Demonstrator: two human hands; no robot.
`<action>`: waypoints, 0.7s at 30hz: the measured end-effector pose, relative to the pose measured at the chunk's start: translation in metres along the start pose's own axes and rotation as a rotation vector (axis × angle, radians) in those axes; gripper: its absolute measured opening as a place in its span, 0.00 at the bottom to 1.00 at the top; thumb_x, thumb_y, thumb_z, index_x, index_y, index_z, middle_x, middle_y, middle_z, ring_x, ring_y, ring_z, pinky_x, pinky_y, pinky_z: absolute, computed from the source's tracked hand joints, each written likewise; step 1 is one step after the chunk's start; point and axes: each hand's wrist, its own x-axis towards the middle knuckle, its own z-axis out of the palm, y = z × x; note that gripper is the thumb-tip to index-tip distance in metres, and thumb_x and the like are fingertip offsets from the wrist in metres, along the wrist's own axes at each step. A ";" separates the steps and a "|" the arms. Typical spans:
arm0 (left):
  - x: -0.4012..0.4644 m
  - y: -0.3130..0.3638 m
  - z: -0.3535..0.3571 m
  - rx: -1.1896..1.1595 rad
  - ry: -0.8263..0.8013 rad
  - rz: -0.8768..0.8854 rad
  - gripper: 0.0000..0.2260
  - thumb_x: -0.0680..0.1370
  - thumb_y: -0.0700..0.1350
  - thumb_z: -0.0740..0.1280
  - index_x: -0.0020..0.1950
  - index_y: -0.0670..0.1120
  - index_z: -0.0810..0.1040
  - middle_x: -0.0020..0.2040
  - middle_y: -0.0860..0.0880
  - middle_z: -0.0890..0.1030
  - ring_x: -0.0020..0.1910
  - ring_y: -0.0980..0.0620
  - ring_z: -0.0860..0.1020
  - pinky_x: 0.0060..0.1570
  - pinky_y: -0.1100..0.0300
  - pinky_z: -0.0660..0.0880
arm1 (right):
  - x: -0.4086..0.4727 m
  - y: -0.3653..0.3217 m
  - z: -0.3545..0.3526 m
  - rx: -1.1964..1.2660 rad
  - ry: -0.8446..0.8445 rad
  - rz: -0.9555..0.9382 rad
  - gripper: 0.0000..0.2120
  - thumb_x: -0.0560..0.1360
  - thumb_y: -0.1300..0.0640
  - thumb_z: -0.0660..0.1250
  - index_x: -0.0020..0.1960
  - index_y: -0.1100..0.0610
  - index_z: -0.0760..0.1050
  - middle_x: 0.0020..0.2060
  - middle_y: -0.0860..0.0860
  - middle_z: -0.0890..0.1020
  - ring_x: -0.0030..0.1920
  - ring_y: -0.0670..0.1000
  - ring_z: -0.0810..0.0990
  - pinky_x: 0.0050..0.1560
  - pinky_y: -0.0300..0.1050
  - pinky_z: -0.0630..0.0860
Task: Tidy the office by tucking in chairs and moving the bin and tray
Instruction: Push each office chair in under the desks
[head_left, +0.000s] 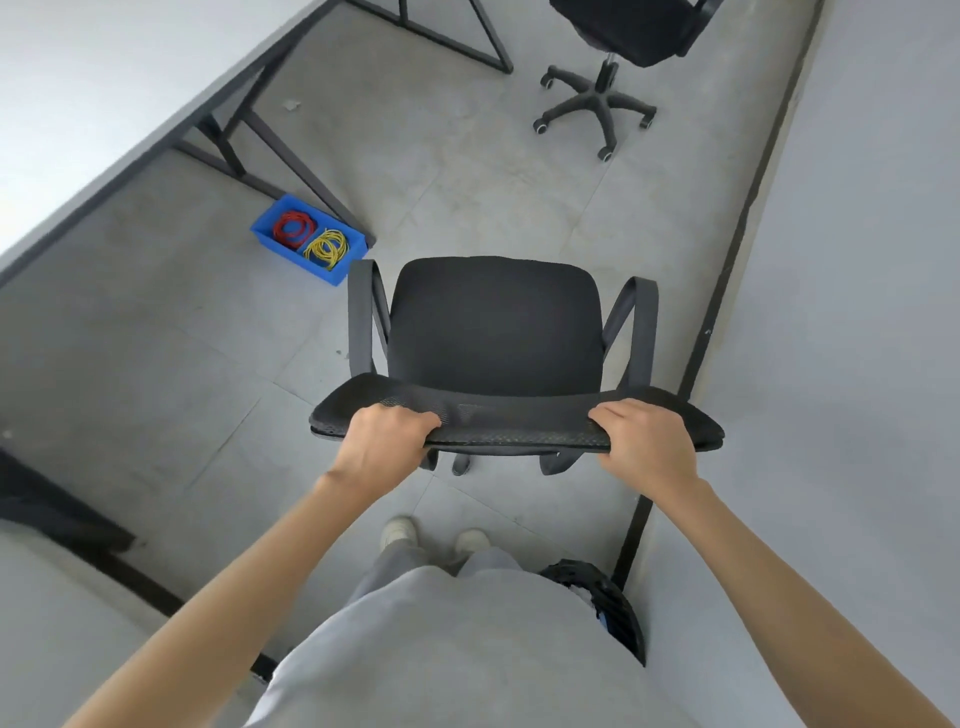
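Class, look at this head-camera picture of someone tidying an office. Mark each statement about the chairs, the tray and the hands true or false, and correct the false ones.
1. Both hands grip the top of the near chair's backrest. True: the left hand and the right hand each close on it.
2. The blue tray sits on a desk. False: it sits on the floor beside a desk leg.
3. The tray holds red and yellow coils. True.
4. The second chair is lying on its side. False: it stands upright on its wheeled base.
5. A dark bin is in front of the near chair. False: it is by the person's right side, next to the desk edge.
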 end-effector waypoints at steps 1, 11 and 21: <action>-0.009 -0.003 0.002 0.009 0.021 -0.017 0.02 0.69 0.41 0.69 0.40 0.46 0.78 0.33 0.47 0.81 0.32 0.41 0.77 0.28 0.59 0.61 | 0.000 -0.004 0.001 -0.004 0.003 -0.032 0.15 0.54 0.56 0.79 0.39 0.57 0.82 0.32 0.51 0.83 0.32 0.53 0.82 0.27 0.42 0.78; -0.099 -0.034 0.018 -0.011 0.159 -0.283 0.06 0.65 0.37 0.70 0.38 0.48 0.79 0.29 0.50 0.79 0.27 0.43 0.76 0.24 0.62 0.64 | 0.027 -0.070 0.012 -0.018 -0.044 -0.290 0.14 0.48 0.55 0.76 0.31 0.54 0.77 0.27 0.47 0.79 0.29 0.51 0.78 0.25 0.36 0.69; -0.126 -0.039 0.023 0.027 0.306 -0.575 0.18 0.58 0.40 0.77 0.46 0.45 0.79 0.44 0.49 0.81 0.43 0.46 0.79 0.19 0.60 0.70 | 0.120 -0.104 0.010 0.086 0.036 -0.595 0.13 0.54 0.61 0.71 0.38 0.55 0.79 0.33 0.49 0.83 0.36 0.54 0.81 0.30 0.43 0.76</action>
